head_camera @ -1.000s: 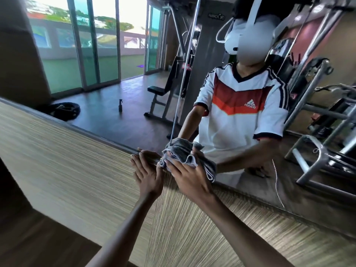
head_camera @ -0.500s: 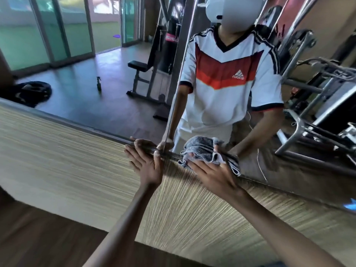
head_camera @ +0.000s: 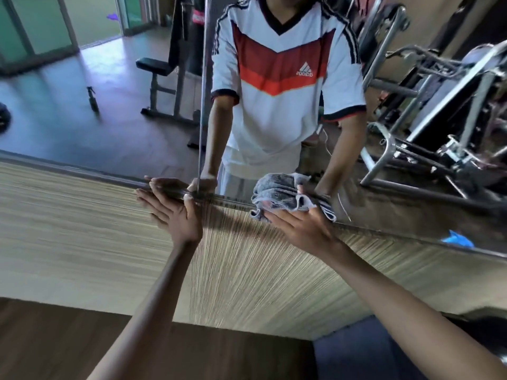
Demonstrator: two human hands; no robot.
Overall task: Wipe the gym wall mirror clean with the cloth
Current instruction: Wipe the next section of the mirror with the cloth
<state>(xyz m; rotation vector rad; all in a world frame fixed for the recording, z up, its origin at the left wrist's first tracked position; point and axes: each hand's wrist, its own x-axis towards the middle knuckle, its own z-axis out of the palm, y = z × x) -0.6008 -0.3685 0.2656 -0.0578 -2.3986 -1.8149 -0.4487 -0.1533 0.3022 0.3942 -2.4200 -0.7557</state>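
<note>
Gym wall: big shiny wall mirror [head_camera: 109, 119] above a tan striped wall panel [head_camera: 82, 229]
Cloth: crumpled grey cloth [head_camera: 279, 193] lies on the mirror's bottom edge
Right hand [head_camera: 299, 226]: fingers mostly straight, pushing the cloth on the glass
Left hand [head_camera: 170, 212]: open and flat, leaning at the mirror's edge, holding nothing
Job: wiping is down low; I cannot tell how much glass is clean, so lots may be left

I cannot tell how the right hand [head_camera: 301, 226] meets the cloth [head_camera: 285, 194], whose folds cover some fingertips. The top edge cuts the reflected person's head off the mirror [head_camera: 82, 127]. The small dark upright thing [head_camera: 92, 98] at upper left and the blue scrap [head_camera: 456, 239] at right are too blurred to name.
</note>
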